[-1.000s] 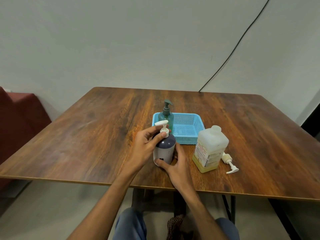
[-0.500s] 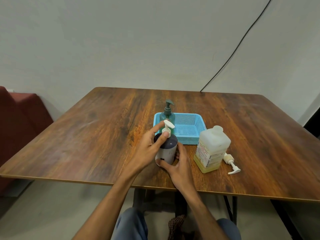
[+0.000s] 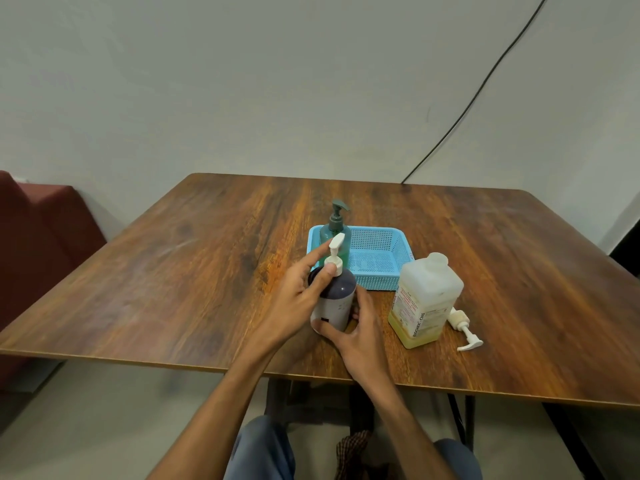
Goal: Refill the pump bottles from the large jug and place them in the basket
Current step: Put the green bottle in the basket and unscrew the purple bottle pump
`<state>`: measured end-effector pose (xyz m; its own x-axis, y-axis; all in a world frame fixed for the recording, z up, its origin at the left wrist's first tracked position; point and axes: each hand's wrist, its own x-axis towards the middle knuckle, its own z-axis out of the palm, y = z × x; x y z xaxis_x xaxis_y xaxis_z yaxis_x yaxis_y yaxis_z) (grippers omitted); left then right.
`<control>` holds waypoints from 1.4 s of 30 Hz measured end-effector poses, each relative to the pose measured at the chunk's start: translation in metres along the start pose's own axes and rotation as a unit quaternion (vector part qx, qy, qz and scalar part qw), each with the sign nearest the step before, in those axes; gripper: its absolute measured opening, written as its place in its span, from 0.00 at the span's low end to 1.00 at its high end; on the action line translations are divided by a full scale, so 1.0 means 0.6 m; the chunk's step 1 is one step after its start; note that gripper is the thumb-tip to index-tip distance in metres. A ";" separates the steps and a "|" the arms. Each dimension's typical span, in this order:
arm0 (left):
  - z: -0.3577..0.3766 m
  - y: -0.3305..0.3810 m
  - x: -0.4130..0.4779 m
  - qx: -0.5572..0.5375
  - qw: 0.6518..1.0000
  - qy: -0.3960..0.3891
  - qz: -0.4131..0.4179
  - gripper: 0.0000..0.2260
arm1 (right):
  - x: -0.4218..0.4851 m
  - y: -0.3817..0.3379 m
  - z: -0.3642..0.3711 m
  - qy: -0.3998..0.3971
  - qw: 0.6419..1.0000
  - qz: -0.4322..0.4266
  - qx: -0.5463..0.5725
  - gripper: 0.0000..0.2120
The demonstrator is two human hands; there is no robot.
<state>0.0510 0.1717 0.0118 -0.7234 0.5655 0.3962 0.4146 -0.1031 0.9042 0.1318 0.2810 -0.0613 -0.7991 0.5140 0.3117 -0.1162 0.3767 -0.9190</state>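
Note:
A dark purple pump bottle [image 3: 337,296] with a white pump stands on the table in front of the blue basket [image 3: 375,261]. My left hand [image 3: 298,299] pinches the white pump collar between thumb and fingers. My right hand [image 3: 360,336] grips the bottle's lower body from the right and front. A green pump bottle [image 3: 335,233] stands upright in the basket's left end. The large translucent jug [image 3: 424,303], with yellow liquid at its bottom and no cap, stands right of the purple bottle.
A loose white pump head [image 3: 462,325] lies on the table just right of the jug. The wooden table [image 3: 173,271] ends close to my body. A black cable [image 3: 467,105] runs down the wall behind. A red seat [image 3: 38,230] sits at the left.
The white pump's nozzle has turned from pointing left to pointing right and away, under my left hand's fingers. The right hand stays on the bottle.

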 end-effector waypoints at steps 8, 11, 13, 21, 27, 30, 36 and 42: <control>0.001 0.008 0.014 -0.012 0.997 0.070 0.004 0.12 | 0.001 0.004 0.000 -0.005 1.000 0.017 0.000 0.40; 0.006 0.020 0.009 -0.019 1.000 0.010 -0.009 0.16 | 0.003 0.006 0.000 -0.003 1.000 0.018 -0.002 0.40; 0.000 0.017 0.004 -0.025 0.999 -0.021 -0.012 0.17 | 0.003 0.006 0.001 -0.004 1.000 0.018 -0.001 0.40; -0.009 0.010 0.014 -0.010 0.997 0.074 0.017 0.10 | 0.003 0.004 -0.001 -0.001 1.000 0.007 0.000 0.39; -0.004 0.009 0.015 0.041 0.999 0.021 0.021 0.19 | 0.004 0.005 -0.003 -0.007 1.000 0.004 -0.001 0.39; -0.008 0.006 0.009 0.036 0.999 -0.009 0.022 0.15 | 0.005 0.006 -0.002 -0.005 1.000 0.000 -0.001 0.39; -0.005 0.014 0.020 0.026 0.997 0.068 0.028 0.10 | 0.003 0.005 -0.002 -0.002 1.000 -0.001 0.005 0.39; -0.010 0.043 0.034 -0.002 0.989 0.142 0.039 0.12 | 0.003 0.004 -0.002 -0.008 1.000 0.004 0.005 0.41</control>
<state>0.0436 0.1758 0.0444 -0.8152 0.3040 0.4930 0.4734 -0.1408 0.8695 0.1309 0.2834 -0.0626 -0.8097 0.5037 0.3010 -0.1166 0.3647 -0.9238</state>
